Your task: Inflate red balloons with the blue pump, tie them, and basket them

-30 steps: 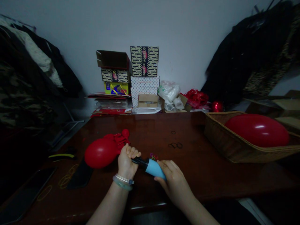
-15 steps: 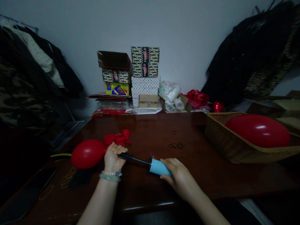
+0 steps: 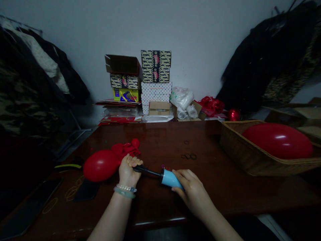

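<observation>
My left hand (image 3: 129, 170) is closed round the black handle end of a hand pump, beside the neck of a partly inflated red balloon (image 3: 100, 165). The balloon lies to the left of that hand, its neck hidden by the fingers. My right hand (image 3: 192, 187) wraps round the light blue barrel of the pump (image 3: 171, 178). A black rod (image 3: 151, 172) links the two parts. Just behind my left hand lies a heap of limp red balloons (image 3: 124, 149).
At the right, a wicker basket (image 3: 253, 164) holds a large red balloon (image 3: 278, 140). Black bands (image 3: 189, 156) lie mid-table, yellow bands (image 3: 71, 193) at the left near a dark phone (image 3: 32, 206). Stacked boxes (image 3: 155, 67) stand by the wall.
My left hand has moved right toward the blue barrel, with the red balloon shifting the same way. Less of the black rod shows. My right hand has hardly moved.
</observation>
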Action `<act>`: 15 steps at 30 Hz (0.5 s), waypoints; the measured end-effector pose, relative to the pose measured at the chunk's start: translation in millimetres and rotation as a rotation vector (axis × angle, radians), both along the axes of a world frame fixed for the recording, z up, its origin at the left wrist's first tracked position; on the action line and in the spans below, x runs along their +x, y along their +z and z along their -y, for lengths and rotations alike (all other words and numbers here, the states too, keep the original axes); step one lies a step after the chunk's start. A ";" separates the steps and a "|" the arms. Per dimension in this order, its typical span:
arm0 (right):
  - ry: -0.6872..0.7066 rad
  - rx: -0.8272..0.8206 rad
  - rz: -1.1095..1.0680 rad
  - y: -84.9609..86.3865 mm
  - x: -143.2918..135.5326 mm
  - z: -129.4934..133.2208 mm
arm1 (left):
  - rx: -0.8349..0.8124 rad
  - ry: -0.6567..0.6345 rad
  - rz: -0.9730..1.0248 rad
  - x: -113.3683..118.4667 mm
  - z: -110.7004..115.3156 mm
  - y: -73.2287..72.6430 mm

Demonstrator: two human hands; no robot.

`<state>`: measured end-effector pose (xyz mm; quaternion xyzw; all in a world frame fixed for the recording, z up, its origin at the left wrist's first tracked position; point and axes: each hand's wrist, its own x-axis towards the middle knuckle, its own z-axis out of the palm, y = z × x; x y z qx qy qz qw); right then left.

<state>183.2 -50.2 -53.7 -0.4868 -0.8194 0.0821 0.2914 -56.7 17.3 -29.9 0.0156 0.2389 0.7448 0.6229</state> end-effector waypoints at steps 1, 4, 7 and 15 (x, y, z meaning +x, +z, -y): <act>0.004 0.003 -0.001 -1.3 -2.1 1.1 | -0.001 -0.010 -0.001 4.7 1.0 -0.3; 0.014 0.001 -0.013 -6.4 -9.4 4.9 | 0.002 -0.044 -0.017 18.9 4.4 -1.3; 0.011 0.002 -0.046 -11.8 -15.3 8.0 | -0.004 -0.082 -0.045 30.7 8.3 -1.6; 0.036 -0.012 -0.048 -6.3 -17.5 7.1 | -0.012 -0.059 -0.038 30.3 8.9 4.0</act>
